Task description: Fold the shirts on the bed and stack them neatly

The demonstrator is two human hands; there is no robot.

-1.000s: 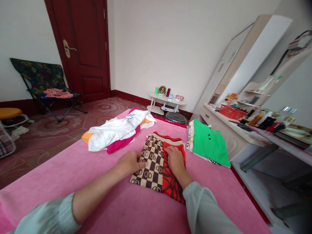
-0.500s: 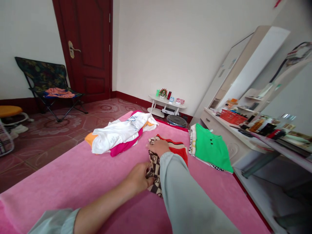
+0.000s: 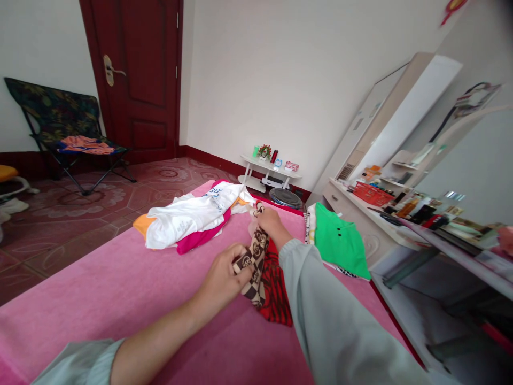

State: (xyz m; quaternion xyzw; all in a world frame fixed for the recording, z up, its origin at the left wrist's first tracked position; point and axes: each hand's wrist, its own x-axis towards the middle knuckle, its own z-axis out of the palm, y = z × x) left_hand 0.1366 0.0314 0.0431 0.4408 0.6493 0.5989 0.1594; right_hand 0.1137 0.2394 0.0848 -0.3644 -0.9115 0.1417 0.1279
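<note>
A brown-and-cream checked garment with a red patterned part (image 3: 269,278) lies on the pink bed cover (image 3: 120,289). My left hand (image 3: 222,278) pinches its near edge and lifts it. My right hand (image 3: 269,222) grips its far edge, raised off the bed, with my grey sleeve stretched over the garment. A loose heap of white, pink and orange clothes (image 3: 192,216) lies to the left of my hands. A folded green shirt (image 3: 339,240) on a small stack lies to the right.
A white dressing table (image 3: 360,206) with a red basket (image 3: 371,193) and bottles stands at the bed's right edge. A low white shelf (image 3: 270,171) is by the far wall. A folding chair (image 3: 60,133) and dark red door (image 3: 140,80) are at the left.
Both hands went from pressing the checked garment flat to gripping its left edge and lifting it, folding it over toward the right. The right hand reached farther away.
</note>
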